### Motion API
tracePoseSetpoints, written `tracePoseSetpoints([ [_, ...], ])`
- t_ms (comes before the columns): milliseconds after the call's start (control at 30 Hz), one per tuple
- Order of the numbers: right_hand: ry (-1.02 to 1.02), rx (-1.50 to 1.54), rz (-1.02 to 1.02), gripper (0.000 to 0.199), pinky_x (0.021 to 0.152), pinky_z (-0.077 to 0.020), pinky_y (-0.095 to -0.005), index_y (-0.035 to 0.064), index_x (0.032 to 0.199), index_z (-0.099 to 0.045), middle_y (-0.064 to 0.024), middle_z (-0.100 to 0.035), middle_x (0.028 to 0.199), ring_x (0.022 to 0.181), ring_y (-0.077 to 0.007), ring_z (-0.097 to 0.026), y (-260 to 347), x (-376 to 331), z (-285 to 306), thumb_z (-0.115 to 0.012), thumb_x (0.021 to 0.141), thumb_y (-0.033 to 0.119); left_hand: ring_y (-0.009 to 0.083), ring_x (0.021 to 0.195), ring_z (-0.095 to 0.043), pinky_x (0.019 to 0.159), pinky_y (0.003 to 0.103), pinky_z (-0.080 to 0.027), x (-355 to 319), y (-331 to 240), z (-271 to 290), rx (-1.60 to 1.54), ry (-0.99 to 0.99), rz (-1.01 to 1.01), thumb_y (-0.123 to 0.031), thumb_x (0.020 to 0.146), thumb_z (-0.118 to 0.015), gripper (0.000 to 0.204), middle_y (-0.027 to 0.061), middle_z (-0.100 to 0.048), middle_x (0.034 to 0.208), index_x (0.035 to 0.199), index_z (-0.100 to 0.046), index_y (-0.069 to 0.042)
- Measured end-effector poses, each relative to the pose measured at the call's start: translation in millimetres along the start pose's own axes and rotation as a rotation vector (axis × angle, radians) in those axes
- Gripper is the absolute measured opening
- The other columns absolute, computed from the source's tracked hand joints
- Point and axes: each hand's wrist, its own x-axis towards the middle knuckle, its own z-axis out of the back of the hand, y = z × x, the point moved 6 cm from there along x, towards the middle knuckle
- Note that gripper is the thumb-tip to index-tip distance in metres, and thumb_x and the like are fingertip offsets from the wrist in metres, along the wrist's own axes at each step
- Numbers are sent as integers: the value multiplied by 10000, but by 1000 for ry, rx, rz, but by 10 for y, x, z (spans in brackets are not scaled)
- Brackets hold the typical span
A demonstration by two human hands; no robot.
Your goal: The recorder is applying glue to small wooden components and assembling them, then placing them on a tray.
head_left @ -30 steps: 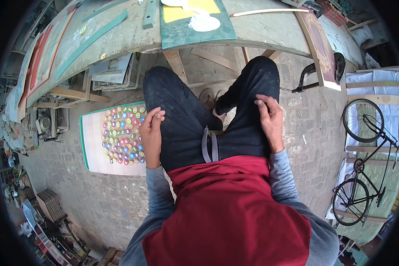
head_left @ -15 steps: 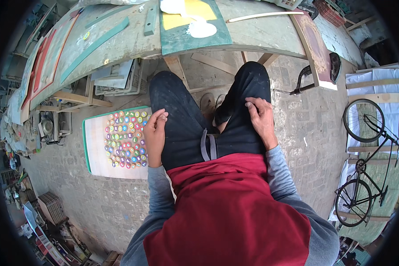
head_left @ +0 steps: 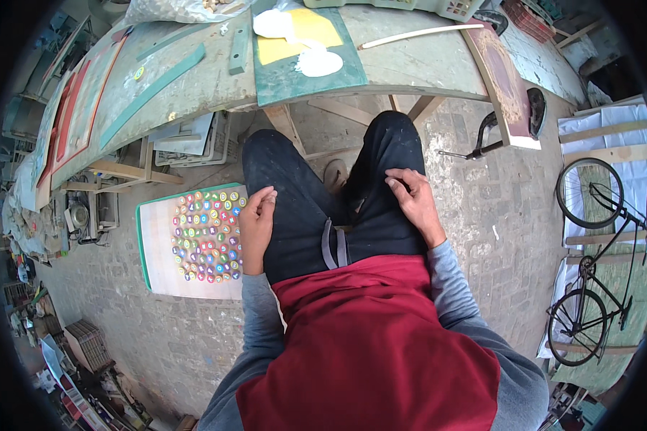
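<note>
Over my left thigh, my left hand [head_left: 257, 228] hovers or rests with fingers curled and thumb pressed to the fingertips; nothing shows between them. My right hand [head_left: 417, 205] lies on my right thigh, loosely bent, its fingers a little apart and holding nothing. Left of my left hand, a white board with a green edge [head_left: 154, 248] lies low by my leg and bears many small round coloured letter pieces [head_left: 205, 237]. Ahead on the workbench [head_left: 410, 65], a green board [head_left: 266, 90] carries a yellow sheet [head_left: 323, 27] and white paste [head_left: 318, 62].
A thin wooden stick [head_left: 417, 34] and green strips [head_left: 158, 90] lie on the bench. Red-edged frames [head_left: 75, 108] stand at its left end. A brown panel [head_left: 502, 79] juts out at the right. A bicycle [head_left: 589, 269] stands far right, and a crate [head_left: 208, 147] is under the bench.
The view has shifted slightly. My right leg and right hand have moved a little inward to the left. My left hand stays at my left thigh, its fingers still together.
</note>
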Motion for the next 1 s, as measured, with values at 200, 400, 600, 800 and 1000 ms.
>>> tracePoseSetpoints([
  [200,73,308,-214,231,857,-492,-319,-3,1076,-685,-123,-715,927,908,-224,-668,-198,117,-112,-616,918,151,99,740,-628,665,241,-491,79,49,-33,49,-23,5,-135,950,-625,225,74,-708,896,1127,-676,-5],
  [400,34,394,-254,239,856,-497,-298,-7,1094,-680,-108,-726,949,886,-169,-679,-68,102,59,-605,933,152,85,699,-604,616,242,-470,91,112,-9,71,-69,-70,-137,945,-636,194,69,-688,839,1077,-687,-5],
  [600,24,445,-274,238,835,-500,-275,-25,1098,-674,-87,-718,938,895,-143,-658,-124,38,38,-598,950,145,110,790,-651,688,231,-491,358,-702,318,-74,-254,-180,-78,940,-605,165,82,-690,842,1037,-678,33],
  [800,105,524,-279,248,840,-497,-268,-32,1129,-659,-90,-714,939,912,-139,-650,-123,154,-87,-595,951,129,169,719,-628,669,299,-490,1153,-2291,937,93,-442,-685,-46,903,-608,123,107,-657,803,965,-669,41],
  [1000,126,578,-332,239,816,-500,-266,-33,1115,-661,-80,-712,937,868,-130,-644,-311,169,-278,-598,951,129,249,858,-692,751,341,-520,2874,-2787,726,332,-223,-719,-150,875,-642,238,169,-701,915,1034,-694,18],
])
